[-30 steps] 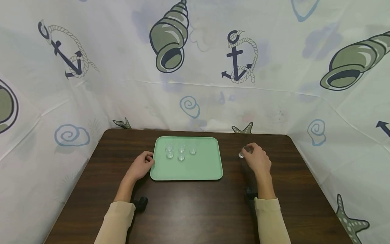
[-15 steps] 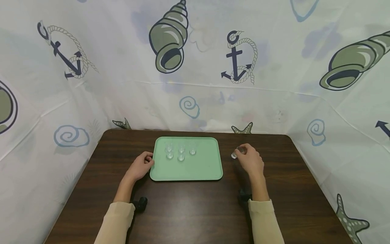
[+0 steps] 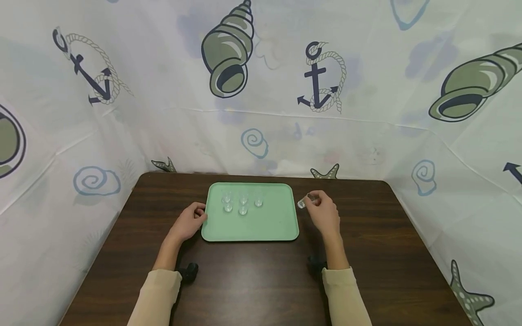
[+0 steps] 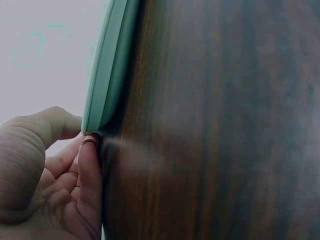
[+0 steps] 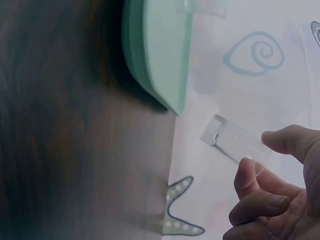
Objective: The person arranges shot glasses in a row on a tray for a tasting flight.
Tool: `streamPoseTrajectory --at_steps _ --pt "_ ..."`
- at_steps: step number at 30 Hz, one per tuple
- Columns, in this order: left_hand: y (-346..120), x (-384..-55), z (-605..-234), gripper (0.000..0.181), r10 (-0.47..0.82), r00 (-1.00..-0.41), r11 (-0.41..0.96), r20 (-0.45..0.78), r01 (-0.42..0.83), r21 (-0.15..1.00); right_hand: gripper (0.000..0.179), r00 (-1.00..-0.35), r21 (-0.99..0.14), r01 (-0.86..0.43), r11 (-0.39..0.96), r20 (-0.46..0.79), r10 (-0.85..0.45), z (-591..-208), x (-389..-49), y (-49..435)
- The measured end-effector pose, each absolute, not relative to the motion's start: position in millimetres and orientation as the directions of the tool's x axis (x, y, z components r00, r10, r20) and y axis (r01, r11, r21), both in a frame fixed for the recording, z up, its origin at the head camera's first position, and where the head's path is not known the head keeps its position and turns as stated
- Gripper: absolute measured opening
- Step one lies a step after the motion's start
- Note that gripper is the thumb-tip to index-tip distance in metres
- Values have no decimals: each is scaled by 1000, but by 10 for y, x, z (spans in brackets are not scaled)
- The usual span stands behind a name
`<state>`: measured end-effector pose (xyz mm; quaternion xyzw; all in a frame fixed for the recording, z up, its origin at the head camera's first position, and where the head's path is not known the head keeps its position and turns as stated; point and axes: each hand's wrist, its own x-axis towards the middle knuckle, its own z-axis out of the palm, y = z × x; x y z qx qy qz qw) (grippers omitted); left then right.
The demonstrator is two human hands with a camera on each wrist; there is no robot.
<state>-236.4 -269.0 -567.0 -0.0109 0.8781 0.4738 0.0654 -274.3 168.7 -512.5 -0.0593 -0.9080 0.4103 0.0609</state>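
My right hand (image 3: 325, 215) pinches a small clear shot glass (image 5: 231, 141) near its rim, between thumb and fingers. The glass is tilted, its thick base pointing toward the tray, and hangs just off the tray's right edge in the head view. A pale green tray (image 3: 271, 226) lies on the table. On its left rim, my left hand (image 3: 188, 222) grips with the thumb at the upper edge and the fingers below, as the left wrist view shows. Several similar shot glasses (image 3: 243, 209) stand upright on the tray's left and middle part.
The dark wooden table (image 3: 261, 280) has rounded far corners. Behind and beside it hangs a white cloth (image 3: 281, 90) printed with shells, anchors and starfish. Bare tray surface shows on the right half, and bare table to the right of the tray.
My right hand has moved left across the table with the shot glass, bringing it close to the tray's right edge. The left hand, tray and standing glasses have stayed in place.
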Motion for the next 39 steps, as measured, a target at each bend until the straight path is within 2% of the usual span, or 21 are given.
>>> streamPoseTrajectory --at_steps 6,14,20,39 --pt "-2687 -2373 -5686 42 49 -990 547 -132 -84 833 39 -984 -789 34 614 80 157 -5189 -2723 1596" --pt "-2683 -2355 -5640 43 46 -990 554 -135 -87 828 38 -988 -812 -70 579 138 75 -5263 -2666 1428" --pt "-2673 -2343 -5637 44 33 -989 564 -142 -99 820 41 -986 -805 -126 579 167 19 -5277 -2637 1256" --pt "-2668 -2355 -5646 42 31 -990 566 -141 -98 818 44 -981 -741 -191 643 175 -89 -5289 -2601 815"
